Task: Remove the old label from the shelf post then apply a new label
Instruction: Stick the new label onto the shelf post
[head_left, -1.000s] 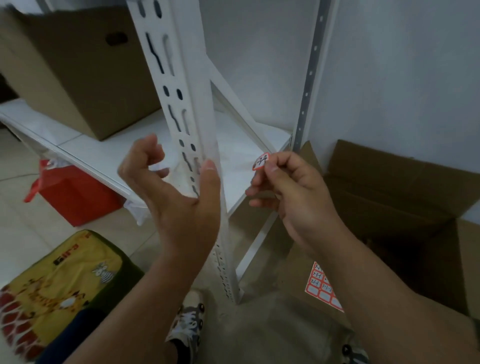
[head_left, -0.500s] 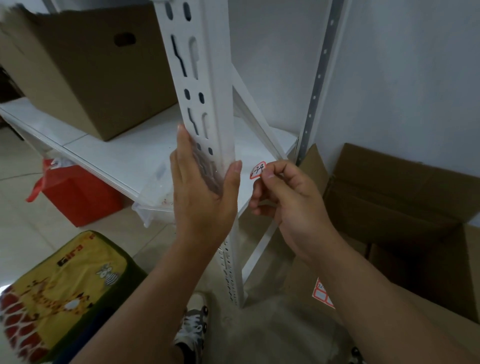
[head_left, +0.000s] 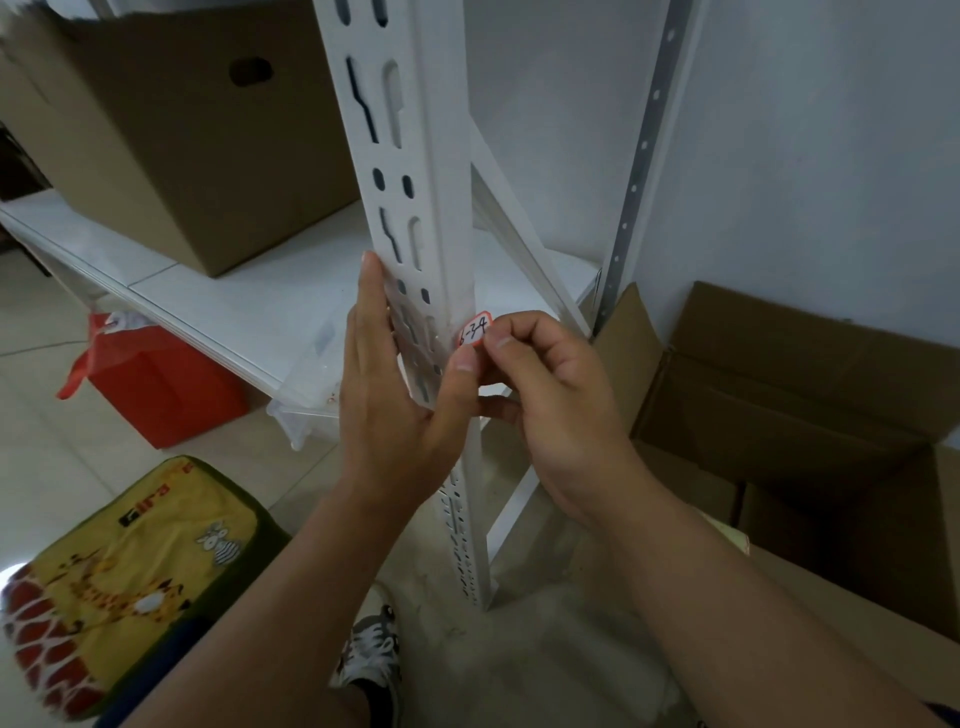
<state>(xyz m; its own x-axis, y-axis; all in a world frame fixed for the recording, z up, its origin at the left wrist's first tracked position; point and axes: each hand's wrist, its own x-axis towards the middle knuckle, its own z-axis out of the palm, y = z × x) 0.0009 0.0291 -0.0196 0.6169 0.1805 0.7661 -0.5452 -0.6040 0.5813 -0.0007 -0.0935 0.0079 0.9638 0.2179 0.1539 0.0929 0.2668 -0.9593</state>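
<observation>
A white slotted shelf post (head_left: 415, 171) runs down the middle of the view. My left hand (head_left: 395, 405) lies flat against the post's left face, fingers straight, thumb up beside its front edge. My right hand (head_left: 540, 384) pinches a small red-bordered white label (head_left: 474, 331) with handwritten figures between thumb and forefinger. The label sits at the post's right edge, just above my left thumb; whether it touches the post I cannot tell.
A white shelf board (head_left: 249, 306) carries a brown cardboard box (head_left: 171, 135). An open cardboard box (head_left: 810, 410) stands on the floor at right. A red bag (head_left: 156, 384) and a yellow cushion (head_left: 119, 577) lie at left. My shoe (head_left: 371, 654) is below.
My left hand opened from a loose curl and flattened against the post. My right hand carried the label leftward, up to the post's right edge.
</observation>
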